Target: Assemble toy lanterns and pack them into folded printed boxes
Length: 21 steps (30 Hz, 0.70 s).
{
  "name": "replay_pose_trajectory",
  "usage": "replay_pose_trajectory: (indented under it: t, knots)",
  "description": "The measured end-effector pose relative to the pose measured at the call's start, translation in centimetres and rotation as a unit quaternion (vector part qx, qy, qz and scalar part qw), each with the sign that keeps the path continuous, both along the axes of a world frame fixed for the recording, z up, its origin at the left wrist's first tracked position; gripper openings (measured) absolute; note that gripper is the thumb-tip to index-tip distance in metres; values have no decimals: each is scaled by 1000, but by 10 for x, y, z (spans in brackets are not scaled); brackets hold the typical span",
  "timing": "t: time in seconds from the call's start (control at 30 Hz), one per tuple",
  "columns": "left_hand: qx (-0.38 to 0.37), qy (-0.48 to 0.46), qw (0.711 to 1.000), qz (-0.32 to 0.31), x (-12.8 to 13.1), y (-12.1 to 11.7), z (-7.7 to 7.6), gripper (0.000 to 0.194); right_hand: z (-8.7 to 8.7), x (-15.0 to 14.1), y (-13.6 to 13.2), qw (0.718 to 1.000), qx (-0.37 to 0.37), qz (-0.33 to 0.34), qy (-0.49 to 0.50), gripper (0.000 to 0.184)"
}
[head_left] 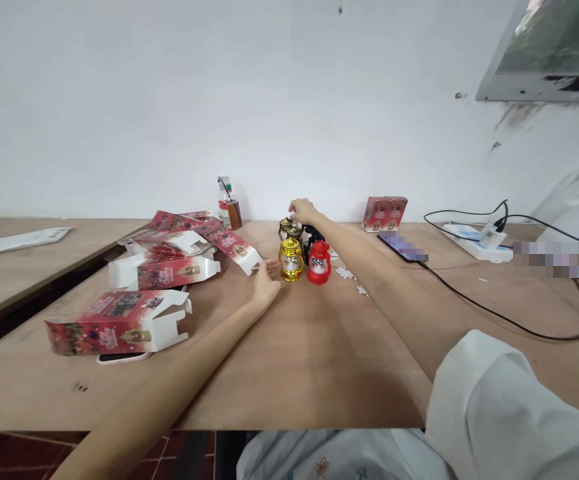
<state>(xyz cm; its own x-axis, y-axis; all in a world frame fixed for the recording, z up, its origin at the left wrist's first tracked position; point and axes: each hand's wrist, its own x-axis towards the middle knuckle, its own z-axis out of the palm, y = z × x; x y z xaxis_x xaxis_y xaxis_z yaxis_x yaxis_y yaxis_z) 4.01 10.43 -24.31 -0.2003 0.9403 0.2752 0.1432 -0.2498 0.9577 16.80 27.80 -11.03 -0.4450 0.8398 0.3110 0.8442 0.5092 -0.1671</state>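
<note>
- While the left hand (266,285) rests just left of the gold lantern (291,261), its fingers are loosely parted and grip nothing we can see; whether they touch it, we cannot tell.
- Right hand (303,211): above the dark lanterns (295,235) at the rear, fingers bent downward; we cannot tell how far apart, or whether they have hold of one.
- Gold lantern: on the bench (269,373), at the front of the cluster, left of the red lantern (319,264).
- Hazard, in our judgement: so closely set, the lanterns could topple one another should the right hand draw back low.
- Orientation: gold and red lanterns upright, long axes vertical, tops upward.
</note>
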Motion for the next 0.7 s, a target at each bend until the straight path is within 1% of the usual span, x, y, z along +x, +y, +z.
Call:
replay_pose_trajectory:
  t: [0.07,0.17,0.23,0.33,0.4,0.5,0.57,0.7]
  knots:
    - [0,-2,1000,1,1,0,0,57,4,2,-1,1000,-5,17,1,34]
    - [0,-6,1000,4,1,1,-1,56,13,10,-1,1000,-5,20,7,43]
    - [2,-8,1000,7,0,1,-2,55,20,18,2,1000,-6,-3,14,47]
    - [5,-11,1000,10,0,2,-2,54,25,32,7,998,-33,-59,15,42]
    - [7,-14,1000,13,1,2,-2,54,25,40,10,994,-71,-85,12,37]
    - [9,-20,999,22,3,2,-1,54,19,47,11,987,-120,-100,20,32]
    - [10,-26,999,28,4,2,0,53,15,48,10,986,-128,-104,35,29]
    - [13,-34,999,31,6,1,2,51,9,45,8,986,-113,-97,74,26]
